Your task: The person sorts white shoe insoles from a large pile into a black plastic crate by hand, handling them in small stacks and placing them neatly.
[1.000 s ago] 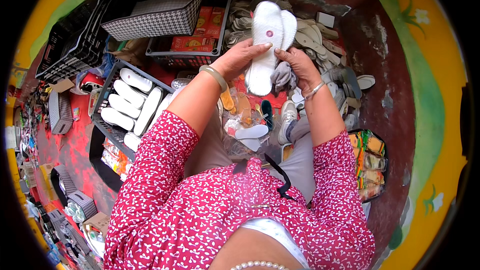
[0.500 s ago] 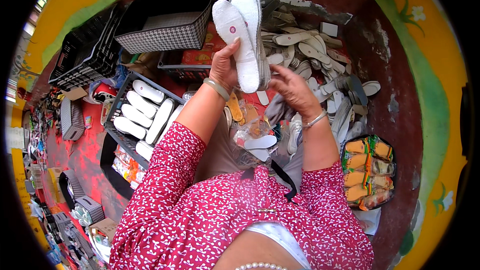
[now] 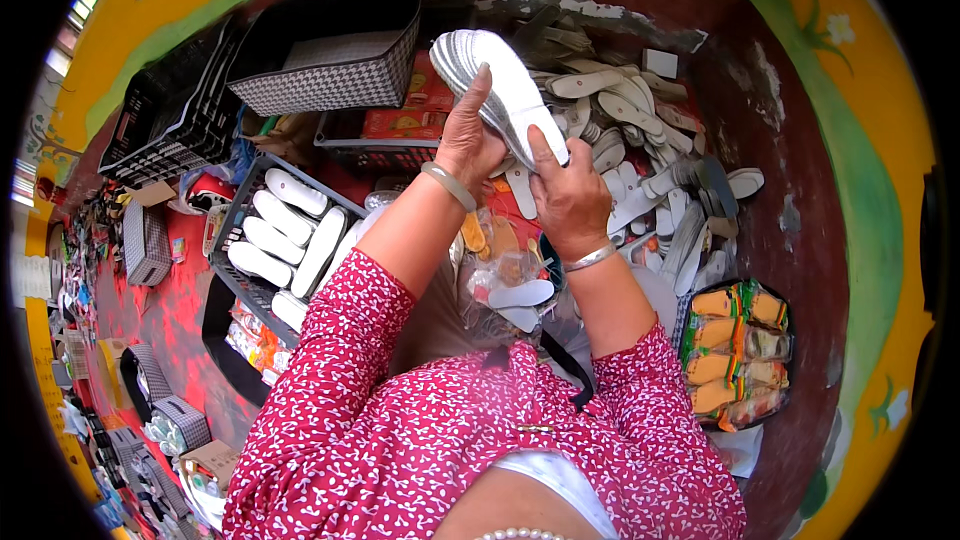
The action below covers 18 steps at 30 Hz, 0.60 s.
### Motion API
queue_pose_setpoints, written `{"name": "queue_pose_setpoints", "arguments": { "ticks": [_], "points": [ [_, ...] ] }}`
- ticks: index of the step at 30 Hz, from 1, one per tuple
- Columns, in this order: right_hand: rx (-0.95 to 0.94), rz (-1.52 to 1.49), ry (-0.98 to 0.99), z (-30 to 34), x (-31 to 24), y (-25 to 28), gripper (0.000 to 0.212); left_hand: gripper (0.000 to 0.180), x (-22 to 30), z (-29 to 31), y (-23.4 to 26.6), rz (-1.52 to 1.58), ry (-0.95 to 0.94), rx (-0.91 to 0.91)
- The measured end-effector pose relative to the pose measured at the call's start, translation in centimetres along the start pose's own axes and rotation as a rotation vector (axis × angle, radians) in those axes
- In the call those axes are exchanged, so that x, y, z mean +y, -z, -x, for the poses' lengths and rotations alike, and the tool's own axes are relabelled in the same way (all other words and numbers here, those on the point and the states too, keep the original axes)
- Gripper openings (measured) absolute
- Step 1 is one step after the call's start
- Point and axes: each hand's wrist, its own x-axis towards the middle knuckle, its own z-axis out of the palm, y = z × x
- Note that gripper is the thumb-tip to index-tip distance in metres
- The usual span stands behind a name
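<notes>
Between my two hands I hold a stack of white insoles, tilted, with grey layered edges along its left side. My left hand is closed round the left side of the stack, its thumb on the top face. At the narrow lower end, my right hand grips the same stack with its fingers. A large heap of loose white and grey insoles lies beyond and to the right of my hands. Below them, two pale insoles rest among clear plastic wrapping near my lap.
At left, a grey plastic crate holds white insole bundles. Behind it stand a houndstooth-patterned basket and stacked black crates. Packs of orange-yellow insoles fill a container at right. A dark red wall borders the heap.
The insole stack has turned, its top now leaning left, and its layers are lined up closer together. My right hand has moved in and taken hold of the lower end.
</notes>
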Motion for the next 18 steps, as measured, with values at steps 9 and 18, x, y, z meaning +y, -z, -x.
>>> {"name": "queue_pose_setpoints", "arguments": {
  "ticks": [9, 18],
  "points": [
    [-0.111, -0.746, -0.105, -0.4, 1.9, 0.8, 0.038, 0.051, 2.9, 0.0, 0.7, 0.054, -0.048, -0.072],
    [0.091, -0.685, -0.075, -1.8, 1.9, 2.2, 0.034, 0.057, 1.3, -0.2, 1.6, -0.097, 0.131, -0.201]
  ]
}}
